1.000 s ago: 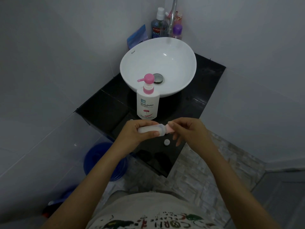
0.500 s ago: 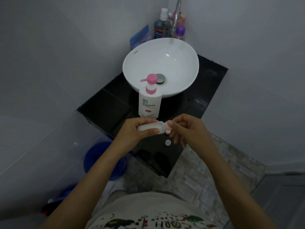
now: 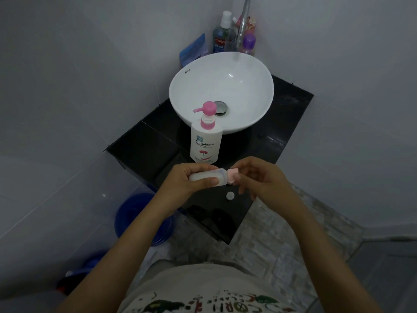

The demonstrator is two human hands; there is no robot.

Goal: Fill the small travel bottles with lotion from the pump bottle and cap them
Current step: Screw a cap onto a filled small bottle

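The left hand is wrapped around a small white travel bottle, thumb pressed along its near side and fingers curled over the far side, holding it on its side above the front of the black counter. The bottle's neck points toward 3 o'clock. There the right hand meets it: thumb and forefinger pinch a pink cap at the bottle's mouth, and the other fingers are loosely curled and slightly apart below. Whether the cap is fully seated cannot be told.

At 12 o'clock from the hands, just beyond them, the pump bottle stands upright on the counter, white with a pink pump head whose spout points toward 9 o'clock. It stands against the front of a white basin, whose metal drain shows just right of the pump head.

At 6 o'clock from the pink cap, a small white round piece lies on the counter, apart from both hands; it may be a cap or plug.

Beyond the basin, at 12 o'clock, a tap rises among a mouthwash bottle, a purple bottle and a blue pouch. At 7 o'clock from the hands, below the counter, a blue bucket sits on the floor.
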